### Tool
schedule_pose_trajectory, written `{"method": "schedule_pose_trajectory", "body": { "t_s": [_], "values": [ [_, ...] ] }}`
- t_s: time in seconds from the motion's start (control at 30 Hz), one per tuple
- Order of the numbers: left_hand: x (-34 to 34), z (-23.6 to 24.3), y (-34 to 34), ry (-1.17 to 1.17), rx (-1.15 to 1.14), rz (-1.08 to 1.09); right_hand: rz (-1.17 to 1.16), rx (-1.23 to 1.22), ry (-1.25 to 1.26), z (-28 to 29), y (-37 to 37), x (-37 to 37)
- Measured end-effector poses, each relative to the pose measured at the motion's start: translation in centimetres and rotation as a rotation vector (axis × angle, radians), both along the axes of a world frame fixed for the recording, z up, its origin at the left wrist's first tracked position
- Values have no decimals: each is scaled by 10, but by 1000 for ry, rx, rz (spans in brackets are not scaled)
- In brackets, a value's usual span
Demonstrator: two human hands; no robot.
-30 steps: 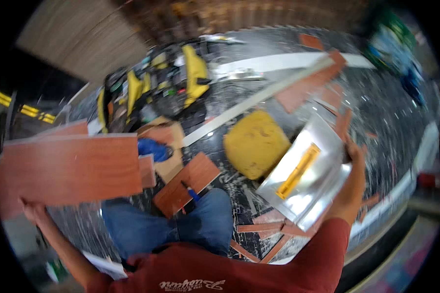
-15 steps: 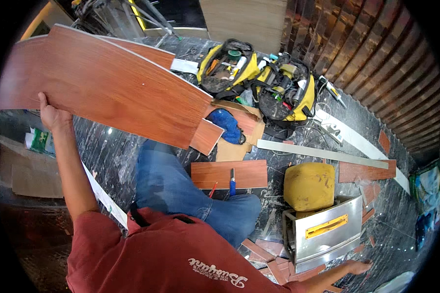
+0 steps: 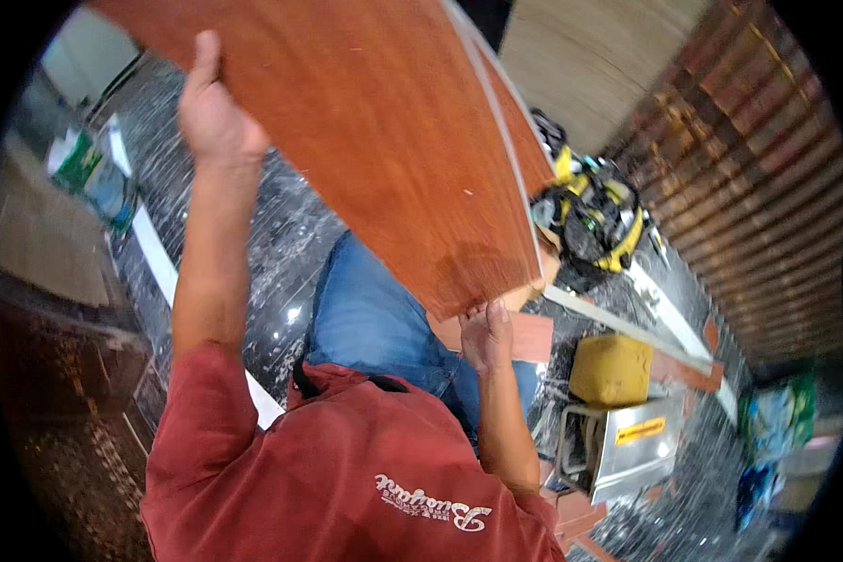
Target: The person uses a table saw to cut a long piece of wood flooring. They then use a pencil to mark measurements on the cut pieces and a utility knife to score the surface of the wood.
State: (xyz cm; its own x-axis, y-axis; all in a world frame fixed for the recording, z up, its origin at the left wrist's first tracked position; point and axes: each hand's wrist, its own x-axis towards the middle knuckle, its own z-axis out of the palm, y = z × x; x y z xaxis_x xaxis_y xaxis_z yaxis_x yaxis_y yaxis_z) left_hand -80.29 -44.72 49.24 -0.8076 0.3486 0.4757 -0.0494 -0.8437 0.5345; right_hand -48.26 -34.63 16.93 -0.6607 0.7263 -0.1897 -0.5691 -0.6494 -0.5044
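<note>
My left hand (image 3: 217,122) grips the upper-left edge of a large reddish wood-look plank (image 3: 365,140), held up in front of me with a second plank (image 3: 515,122) behind it. My right hand (image 3: 486,332) is closed on the plank's lower end. Below sits a smaller wood-look piece (image 3: 529,342) on the floor beside my bent, jeans-covered legs (image 3: 347,309). To the right stands a metal machine (image 3: 632,459) with a yellow strip on top, next to a scuffed yellow block-shaped object (image 3: 604,365).
A tool bag (image 3: 595,225) lies at the back right before a ribbed brown wall (image 3: 740,169) and a beige panel (image 3: 581,66). Long pale strips (image 3: 628,328), scattered offcuts (image 3: 576,506) and green bags (image 3: 773,412) lie on the dark marble floor (image 3: 281,244); another bag (image 3: 94,178) is at left.
My right hand has left the area by the metal machine and now grips the plank's lower end. The planks and my left hand are raised higher; the view has swung.
</note>
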Motion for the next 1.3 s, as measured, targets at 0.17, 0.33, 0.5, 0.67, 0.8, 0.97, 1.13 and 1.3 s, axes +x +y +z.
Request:
{"method": "schedule_pose_trajectory", "body": {
  "t_s": [0.17,0.33,0.5,0.67,0.8,0.97,1.13,1.3],
  "values": [
    [-39,9,-31,52,-25,-231,29,183,-52,-2,-21,-24],
    [-105,1,-24,33,-111,-30,-440,265,-312,36,5,34],
    [-206,-35,-25,265,-213,237,-618,457,-615,67,32,124],
    [-288,-102,-45,289,-260,753,-588,566,-875,123,57,85],
    [-301,-153,-43,291,-496,1035,-278,817,-924,156,81,-24],
    [-329,-221,-41,156,-569,1122,81,975,-1066,174,90,-232],
    [-346,-315,-31,264,-665,1030,303,1140,-1143,144,108,-346],
    [-354,-350,-40,325,-603,1060,464,1370,-1192,140,74,-442]
  ]
}}
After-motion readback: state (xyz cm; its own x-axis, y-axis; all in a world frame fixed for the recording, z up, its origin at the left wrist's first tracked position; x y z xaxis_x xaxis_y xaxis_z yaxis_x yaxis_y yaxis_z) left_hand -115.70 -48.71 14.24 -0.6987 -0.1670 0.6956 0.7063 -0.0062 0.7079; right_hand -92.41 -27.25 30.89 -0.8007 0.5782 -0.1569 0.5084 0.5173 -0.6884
